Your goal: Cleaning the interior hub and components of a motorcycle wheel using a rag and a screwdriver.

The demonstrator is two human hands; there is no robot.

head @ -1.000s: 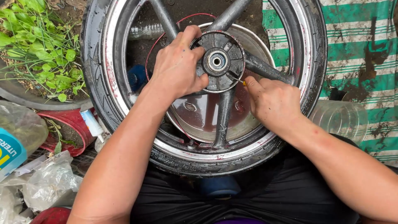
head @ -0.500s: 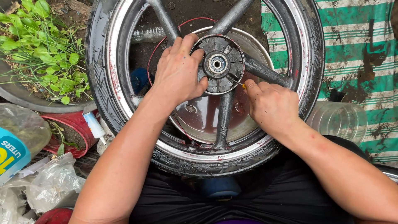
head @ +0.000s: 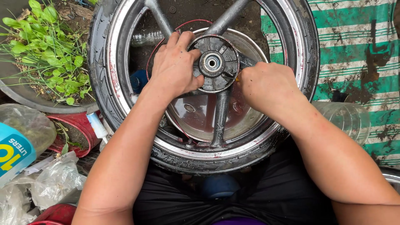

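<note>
Wheel hub (head: pixel 213 63), dark and ribbed, sits at the centre of the motorcycle wheel (head: pixel 125 96) lying flat before the person's knees. Since a second ago the left hand (head: pixel 175 68) has slid round the hub's 9 o'clock edge, fingers now curled over the rim toward 11, thumb under at 7. The right hand (head: pixel 266 85) stays fisted at 3 o'clock around a small yellow-tipped tool, mostly hidden. Judging by this, the hub is being braced while the tool works at its side.

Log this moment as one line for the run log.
left hand: grips dark round metal hub | right hand: fist beside hub | black-tyred spoked wheel: lies over silver metal basin
</note>
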